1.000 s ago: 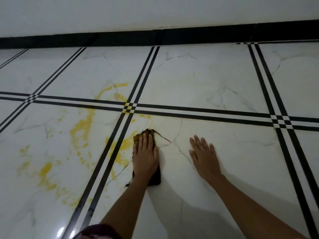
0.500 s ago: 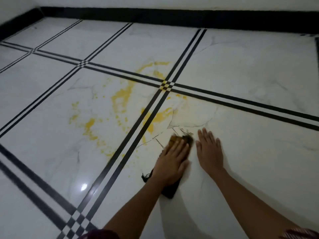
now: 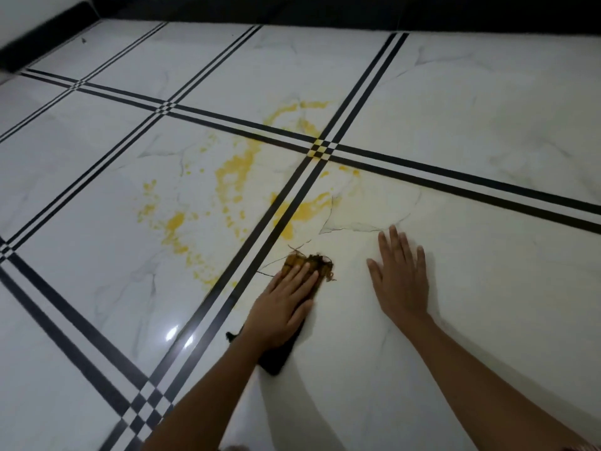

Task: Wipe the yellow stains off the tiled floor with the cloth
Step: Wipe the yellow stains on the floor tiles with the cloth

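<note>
Home room — marble-look tiled floor [image 3: 455,102]; black skirting [image 3: 325,11]

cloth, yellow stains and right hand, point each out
cloth [image 3: 320,263]: head view, stained frayed front end
yellow stains [image 3: 235,169]: head view, middle of the largest streak
right hand [image 3: 401,278]: head view, back of the hand

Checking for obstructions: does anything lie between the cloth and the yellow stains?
Nothing visible does. The left hand presses the cloth flat; only bare tile lies between it and the nearest yellow stain.
</note>
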